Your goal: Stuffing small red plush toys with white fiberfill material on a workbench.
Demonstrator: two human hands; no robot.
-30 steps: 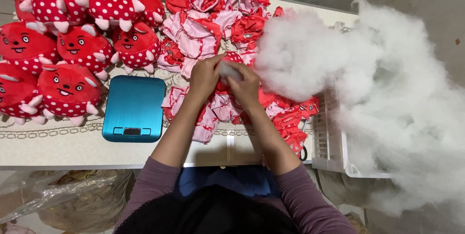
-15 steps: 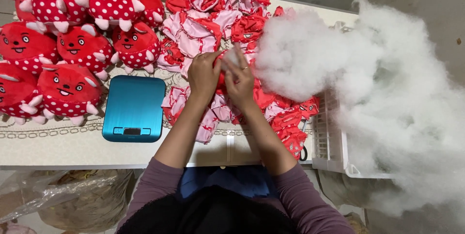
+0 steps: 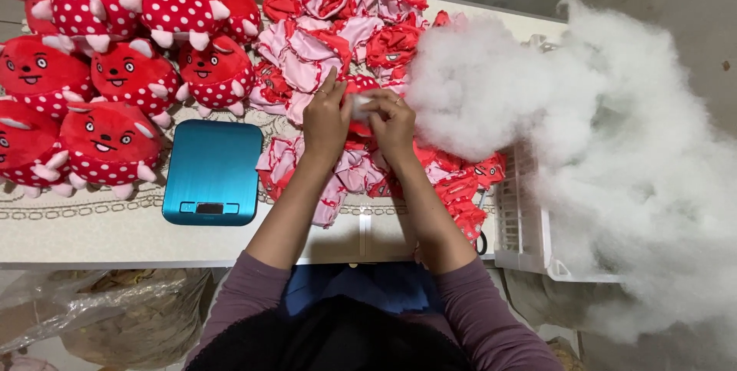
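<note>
Two hands: both meet over the middle of the table, near its far edge, closed together on one toy skin.
Left hand point(image 3: 326, 122): fingers curled around the red skin point(image 3: 359, 127); one finger points up and free.
Right hand point(image 3: 393, 124): fingers bent shut, pinching a small white tuft point(image 3: 361, 106) of stuffing against the skin's opening.
Skin: an unfilled toy shell, red with white dots, held just above the heap of other shells; most of it is hidden by the hands.
How it handles: it looks very light, soft and limp, so it will fold and sag. A good hold is probably at the edge of the opening, one hand on each side, to keep it wide.
Stuffing point(image 3: 583, 133): a big white fluffy mass at the right edge of the table, spilling over a white basket point(image 3: 522, 225). It seems almost weightless and clingy, tearing off easily in pinches.
Empty shells point(image 3: 330, 26): a pile of pink and red ones from the far edge down to the hands and to the near right.
Filled toys point(image 3: 115, 72): red dotted plush figures with faces, crowded at the far left corner.
Scale point(image 3: 213, 173): blue, flat, near the front edge, just left of the left forearm, nothing on it.
Table point(image 3: 92, 229): pale top with a lace-like pattern along the front.
</note>
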